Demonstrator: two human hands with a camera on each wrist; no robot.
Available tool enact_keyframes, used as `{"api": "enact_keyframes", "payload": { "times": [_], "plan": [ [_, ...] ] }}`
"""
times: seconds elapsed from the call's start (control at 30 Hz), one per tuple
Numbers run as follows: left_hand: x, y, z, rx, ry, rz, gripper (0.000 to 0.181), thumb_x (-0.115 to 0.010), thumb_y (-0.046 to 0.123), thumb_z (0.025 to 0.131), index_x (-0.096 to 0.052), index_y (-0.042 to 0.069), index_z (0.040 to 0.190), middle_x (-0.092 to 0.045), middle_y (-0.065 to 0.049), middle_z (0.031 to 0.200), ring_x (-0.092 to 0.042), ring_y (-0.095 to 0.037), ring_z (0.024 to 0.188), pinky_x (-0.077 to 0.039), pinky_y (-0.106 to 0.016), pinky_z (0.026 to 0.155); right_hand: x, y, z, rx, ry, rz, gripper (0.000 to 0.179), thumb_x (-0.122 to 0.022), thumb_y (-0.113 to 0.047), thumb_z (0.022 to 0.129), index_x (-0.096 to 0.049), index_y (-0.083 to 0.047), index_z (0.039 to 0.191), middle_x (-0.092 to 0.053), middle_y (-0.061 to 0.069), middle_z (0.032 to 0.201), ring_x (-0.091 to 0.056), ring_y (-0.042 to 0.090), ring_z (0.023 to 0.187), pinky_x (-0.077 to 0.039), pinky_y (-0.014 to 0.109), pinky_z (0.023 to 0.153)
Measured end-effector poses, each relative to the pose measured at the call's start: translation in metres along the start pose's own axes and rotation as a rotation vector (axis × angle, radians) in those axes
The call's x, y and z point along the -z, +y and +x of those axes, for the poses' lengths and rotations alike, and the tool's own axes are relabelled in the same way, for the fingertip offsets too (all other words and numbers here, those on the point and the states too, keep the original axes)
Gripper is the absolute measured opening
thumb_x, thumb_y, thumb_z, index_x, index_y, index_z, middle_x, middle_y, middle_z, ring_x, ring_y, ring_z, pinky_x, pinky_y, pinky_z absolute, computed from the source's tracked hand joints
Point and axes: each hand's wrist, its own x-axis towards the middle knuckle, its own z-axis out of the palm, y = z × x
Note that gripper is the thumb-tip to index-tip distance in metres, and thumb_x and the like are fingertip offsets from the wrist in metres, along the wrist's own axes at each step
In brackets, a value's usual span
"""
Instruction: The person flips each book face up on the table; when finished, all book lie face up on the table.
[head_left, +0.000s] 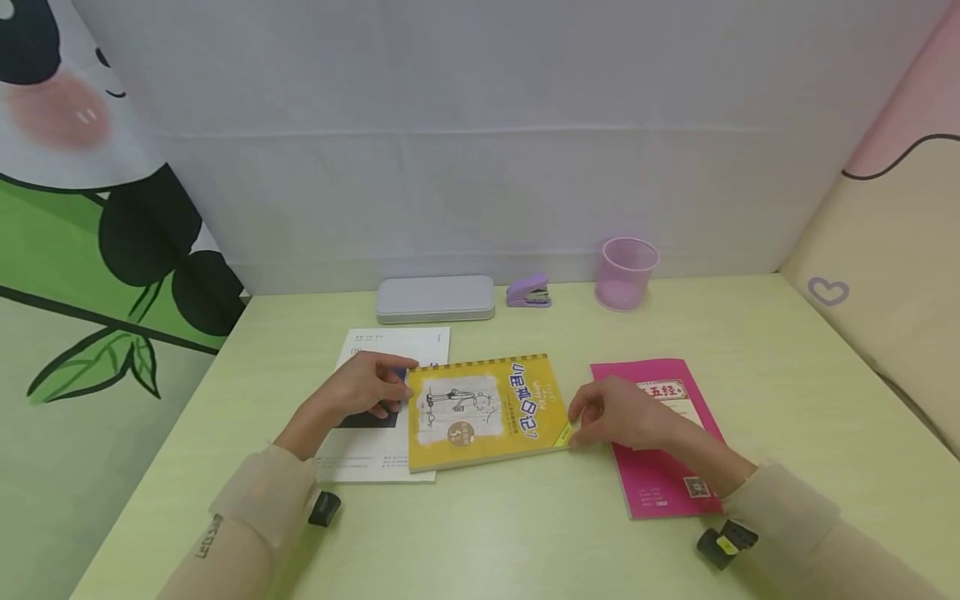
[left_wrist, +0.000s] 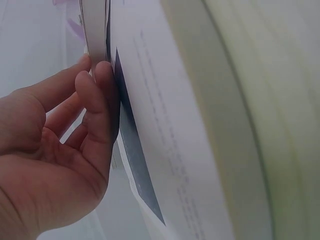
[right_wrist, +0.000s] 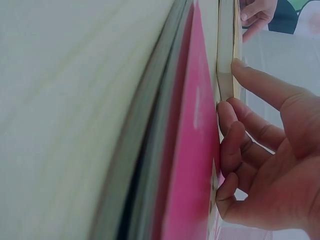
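Note:
A yellow comic book [head_left: 461, 417] with a cartoon figure on its cover lies in the middle, turned sideways. My left hand [head_left: 366, 387] pinches its left end, fingertips over and under the edge. At the opposite end, my right hand [head_left: 626, 412] grips the lower right edge between thumb and fingers. The yellow book's left part covers some of a white book [head_left: 375, 458]. Beneath my right hand and wrist lies a pink book [head_left: 660, 487], partly hidden. In the right wrist view, the yellow book's page edge [right_wrist: 226, 55] meets my fingertips.
Along the back of the light green table [head_left: 517, 533] stand a grey flat case [head_left: 435, 298], a purple stapler [head_left: 529, 292] and a pink mesh cup [head_left: 626, 275]. Behind them hangs a white cloth [head_left: 487, 183]. A painted wall [head_left: 90, 250] borders the left side.

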Motion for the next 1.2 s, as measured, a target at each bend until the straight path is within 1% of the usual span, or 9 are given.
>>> {"api": "enact_keyframes", "payload": {
  "times": [0.2, 0.3, 0.37, 0.43, 0.53, 0.67, 0.87, 1.1, 1.2],
  "plan": [
    [-0.001, 0.002, -0.003, 0.007, 0.005, 0.009, 0.052, -0.077, 0.011, 0.097, -0.062, 0.005, 0.146, -0.064, -0.007, 0.093, -0.067, -0.017, 0.074, -0.058, -0.030, 0.064, 0.001, -0.001, -0.001, 0.003, 0.005, -0.010, 0.030, -0.091, -0.025, 0.084, -0.074, -0.016, 0.107, -0.064, 0.003, 0.084, -0.058, 0.018, 0.073, -0.048, 0.027, 0.060],
    [-0.001, 0.003, -0.004, 0.021, 0.007, 0.015, 0.051, -0.077, 0.011, 0.096, -0.063, 0.004, 0.144, -0.065, -0.007, 0.092, -0.067, -0.017, 0.073, -0.058, -0.029, 0.063, 0.004, -0.002, 0.000, -0.014, 0.005, 0.010, 0.031, -0.090, -0.023, 0.085, -0.074, -0.015, 0.110, -0.064, 0.004, 0.087, -0.058, 0.019, 0.072, -0.047, 0.027, 0.056],
    [-0.001, 0.004, -0.006, 0.027, 0.005, 0.015, 0.051, -0.077, 0.010, 0.095, -0.063, 0.004, 0.143, -0.065, -0.007, 0.092, -0.068, -0.017, 0.072, -0.058, -0.029, 0.063, 0.007, -0.002, 0.001, -0.003, 0.008, 0.000, 0.032, -0.089, -0.023, 0.086, -0.074, -0.013, 0.112, -0.066, 0.004, 0.088, -0.059, 0.019, 0.073, -0.048, 0.027, 0.058],
    [-0.001, 0.005, -0.007, 0.028, 0.003, 0.019, 0.050, -0.078, 0.009, 0.095, -0.063, 0.003, 0.142, -0.064, -0.007, 0.091, -0.069, -0.017, 0.071, -0.059, -0.029, 0.062, 0.010, -0.001, 0.003, -0.008, 0.011, -0.001, 0.030, -0.089, -0.022, 0.086, -0.075, -0.014, 0.112, -0.066, 0.004, 0.089, -0.059, 0.019, 0.075, -0.049, 0.028, 0.062],
    [-0.002, 0.006, -0.008, 0.026, 0.003, 0.022, 0.049, -0.078, 0.008, 0.094, -0.063, 0.002, 0.140, -0.064, -0.008, 0.091, -0.069, -0.017, 0.070, -0.059, -0.030, 0.062, 0.014, 0.000, 0.007, -0.001, 0.011, -0.016, 0.029, -0.087, -0.023, 0.088, -0.075, -0.013, 0.112, -0.067, 0.004, 0.089, -0.061, 0.019, 0.078, -0.052, 0.030, 0.070],
    [-0.003, 0.008, -0.012, 0.027, 0.007, 0.038, 0.048, -0.079, 0.008, 0.093, -0.064, 0.002, 0.138, -0.064, -0.008, 0.090, -0.069, -0.018, 0.069, -0.059, -0.030, 0.061, 0.017, 0.001, 0.010, -0.025, 0.000, -0.009, 0.027, -0.085, -0.024, 0.090, -0.077, -0.013, 0.113, -0.068, 0.004, 0.090, -0.062, 0.020, 0.077, -0.054, 0.031, 0.071],
    [-0.004, 0.009, -0.016, 0.026, 0.018, 0.056, 0.045, -0.080, 0.009, 0.092, -0.065, 0.001, 0.135, -0.064, -0.008, 0.089, -0.068, -0.017, 0.068, -0.059, -0.030, 0.060, 0.019, 0.001, 0.013, -0.027, -0.001, -0.021, 0.021, -0.083, -0.022, 0.092, -0.081, -0.011, 0.110, -0.070, 0.004, 0.091, -0.062, 0.019, 0.075, -0.054, 0.030, 0.070],
    [-0.006, 0.008, -0.017, 0.033, 0.022, 0.079, 0.040, -0.082, 0.010, 0.091, -0.067, 0.002, 0.128, -0.066, -0.008, 0.087, -0.068, -0.017, 0.067, -0.059, -0.030, 0.060, 0.022, 0.002, 0.018, -0.050, -0.005, -0.022, 0.015, -0.081, -0.022, 0.094, -0.082, -0.012, 0.106, -0.069, 0.004, 0.085, -0.062, 0.019, 0.071, -0.052, 0.029, 0.068],
    [-0.006, 0.006, -0.017, 0.041, 0.024, 0.093, 0.038, -0.082, 0.012, 0.091, -0.069, 0.004, 0.126, -0.066, -0.008, 0.086, -0.067, -0.016, 0.067, -0.058, -0.029, 0.059, 0.024, 0.002, 0.021, -0.037, -0.008, -0.026, 0.012, -0.080, -0.020, 0.094, -0.083, -0.011, 0.101, -0.068, 0.005, 0.083, -0.061, 0.018, 0.069, -0.051, 0.028, 0.066]
  ]
}}
